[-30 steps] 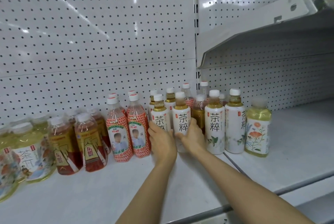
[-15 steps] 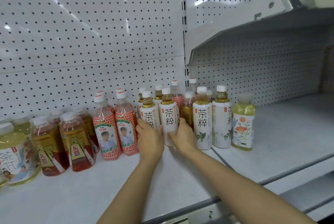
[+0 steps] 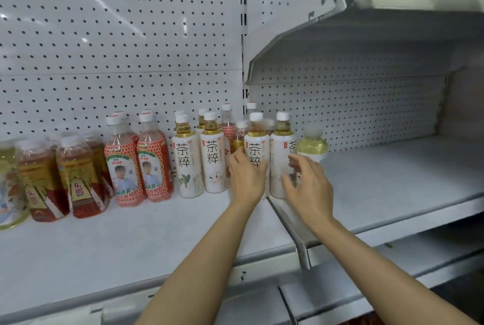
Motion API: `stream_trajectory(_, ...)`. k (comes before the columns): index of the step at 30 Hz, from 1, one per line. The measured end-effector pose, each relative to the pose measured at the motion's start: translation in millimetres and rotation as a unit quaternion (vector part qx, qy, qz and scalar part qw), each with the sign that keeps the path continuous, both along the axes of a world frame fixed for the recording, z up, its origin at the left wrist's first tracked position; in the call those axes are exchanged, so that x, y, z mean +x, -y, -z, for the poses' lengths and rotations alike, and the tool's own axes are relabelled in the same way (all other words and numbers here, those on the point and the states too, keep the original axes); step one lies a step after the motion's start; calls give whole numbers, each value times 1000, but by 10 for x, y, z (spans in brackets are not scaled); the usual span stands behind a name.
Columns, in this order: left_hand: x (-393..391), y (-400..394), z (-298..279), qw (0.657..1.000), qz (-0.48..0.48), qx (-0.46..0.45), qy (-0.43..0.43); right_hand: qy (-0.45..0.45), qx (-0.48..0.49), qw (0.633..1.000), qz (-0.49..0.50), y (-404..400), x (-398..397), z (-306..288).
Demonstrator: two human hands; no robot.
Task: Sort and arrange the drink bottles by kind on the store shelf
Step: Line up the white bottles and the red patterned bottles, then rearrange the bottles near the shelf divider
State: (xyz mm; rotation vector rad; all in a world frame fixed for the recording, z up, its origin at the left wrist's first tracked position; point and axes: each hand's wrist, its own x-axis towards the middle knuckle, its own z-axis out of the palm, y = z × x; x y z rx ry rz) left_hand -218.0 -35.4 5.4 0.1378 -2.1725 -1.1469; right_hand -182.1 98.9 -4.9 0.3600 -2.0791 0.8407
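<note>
Four white-labelled tea bottles with amber liquid stand in a row on the shelf [image 3: 131,235]. The two on the left, one [image 3: 187,162] beside the other [image 3: 214,159], stand free. My left hand [image 3: 246,178] wraps the lower part of the third white tea bottle [image 3: 256,149]. In front of the fourth white tea bottle [image 3: 281,151] is my right hand [image 3: 307,188], with its fingers apart and blurred. A yellow-green bottle [image 3: 313,146] stands just right of it, partly hidden by that hand.
Left of the white bottles stand red honeycomb-label bottles [image 3: 123,167], dark red tea bottles [image 3: 81,180] and a yellow bottle [image 3: 7,188] at the edge. Smaller bottles [image 3: 227,125] stand behind the row. The right shelf section [image 3: 392,175] sits under an upper shelf [image 3: 392,25].
Both hands have moved right, from the left pair of white tea bottles to the right pair. The right hand has opened. The view has shifted right.
</note>
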Motion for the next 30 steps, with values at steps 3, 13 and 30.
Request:
stream_trajectory(3,-101,-112,32,999,-29,19,31,-3,-20,999,35,-277,-2,46)
stream_trajectory(13,-93,-30,64,998,-63,20,14,99,-101,990,28,-646,-268,157)
stream_trajectory(30,400,644,-41,993,-115,-4,-39,34,142,989,-10,14,-563,-979)
